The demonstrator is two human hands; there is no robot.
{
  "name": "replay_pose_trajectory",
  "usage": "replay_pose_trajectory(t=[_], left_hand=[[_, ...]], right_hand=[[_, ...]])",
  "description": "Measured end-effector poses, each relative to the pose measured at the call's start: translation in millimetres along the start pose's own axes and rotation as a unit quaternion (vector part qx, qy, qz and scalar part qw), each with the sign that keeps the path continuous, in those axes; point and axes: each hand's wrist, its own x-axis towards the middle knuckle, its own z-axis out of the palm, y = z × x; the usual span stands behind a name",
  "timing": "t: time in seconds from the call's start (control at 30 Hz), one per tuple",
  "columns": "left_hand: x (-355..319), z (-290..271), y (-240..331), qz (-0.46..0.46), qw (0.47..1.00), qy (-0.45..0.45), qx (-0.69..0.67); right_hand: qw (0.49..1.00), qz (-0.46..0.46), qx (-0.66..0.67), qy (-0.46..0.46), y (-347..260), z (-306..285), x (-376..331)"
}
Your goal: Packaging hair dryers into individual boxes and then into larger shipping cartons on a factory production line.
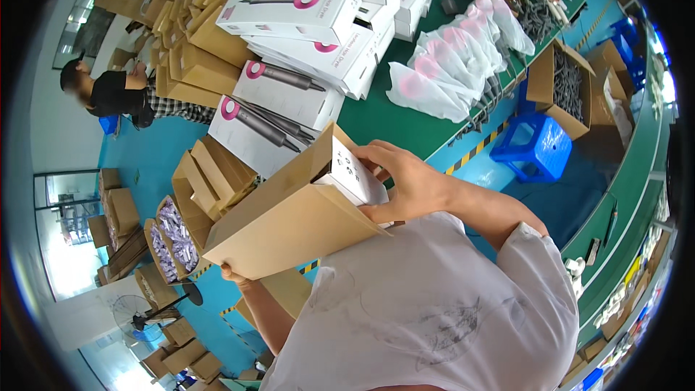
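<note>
I hold a long brown cardboard box (286, 224) tilted in front of my chest, its upper right end open with flaps out. A white box (356, 177) sits inside it, and only its end face shows at the opening. My right hand (409, 182) grips that white end, fingers over the far edge and thumb on the near side. At the lower left, my left hand (235, 275) is closed around the bottom corner of the cardboard box; most of its fingers are hidden beneath.
White printed boxes (289, 11) are stacked on the green table (376, 127), beside plastic-wrapped items (449, 65). Flattened or folded cartons (203, 58) pile up at the left. A blue stool (534, 146) and a carton of grey parts (546, 90) stand right. Another person (119, 94) is at far left.
</note>
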Motion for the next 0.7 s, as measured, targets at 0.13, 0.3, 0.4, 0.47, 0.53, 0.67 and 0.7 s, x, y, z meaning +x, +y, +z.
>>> replay_pose_trajectory(t=[0.13,0.3,0.4,0.47,0.53,0.67,0.7], left_hand=[[-2,0,9,-0.001,0.999,0.014,0.039],[-5,-18,13,-0.063,0.996,-0.004,0.057],[3,-18,3,-0.077,0.995,-0.009,0.058],[7,-29,-3,-0.074,0.995,0.002,0.070],[-6,-64,-11,-0.062,0.994,0.026,0.090],[13,3,-16,-0.077,0.994,-0.031,0.078],[14,12,-12,-0.078,0.993,-0.046,0.082]], right_hand=[[0.998,0.044,0.026,-0.043,2,-7,4],[0.994,0.075,0.075,-0.030,13,-1,1],[0.991,0.104,0.081,-0.033,13,-14,1],[0.990,0.116,0.075,-0.034,15,-24,-4],[0.991,0.111,0.062,-0.040,11,-30,-8],[0.991,0.125,0.051,-0.021,5,-65,-24],[0.990,0.123,0.061,-0.024,6,-71,-28]])
